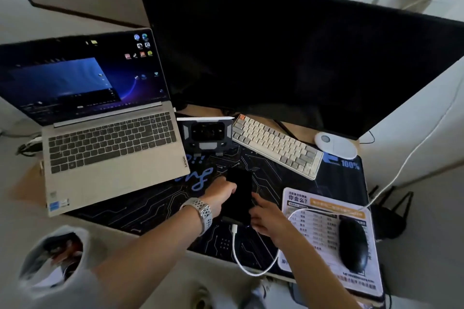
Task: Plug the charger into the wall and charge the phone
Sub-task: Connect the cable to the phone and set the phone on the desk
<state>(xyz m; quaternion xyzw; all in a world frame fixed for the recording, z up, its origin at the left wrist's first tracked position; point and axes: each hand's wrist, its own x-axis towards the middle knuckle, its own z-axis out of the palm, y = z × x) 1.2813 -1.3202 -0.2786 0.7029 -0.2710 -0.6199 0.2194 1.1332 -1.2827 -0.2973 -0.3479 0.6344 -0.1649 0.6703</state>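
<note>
head view looks down on a desk where a black phone (239,193) lies face up on a dark circuit-print desk mat (150,208), between the two hands. left hand (222,194) reaches in from the left, a pale perforated watch band (202,211) on its wrist, fingers curled around the phone's left edge, gripping it. right hand (267,221) sits at the phone's right edge near the lower corner; its index finger lies along that edge, and the other fingers are loosely bent, though whether they pinch anything cannot be told. just below the left fingers, at the phone's near end, a white charging cable (241,258) with a white connector meets the phone; it loops down past the desk edge, curves under the right wrist and runs off to the right across a printed paper sheet (324,223). a black mouse (352,246) rests on that sheet, right of the right hand. beyond the fingertips stand a grey phone stand (207,133), a beige mechanical keyboard (276,145) and a large dark monitor (288,57). a silver lenovo laptop (100,143) sits left of the left hand, screen lit. a white oval device (335,144) lies at the keyboard's far right.
</note>
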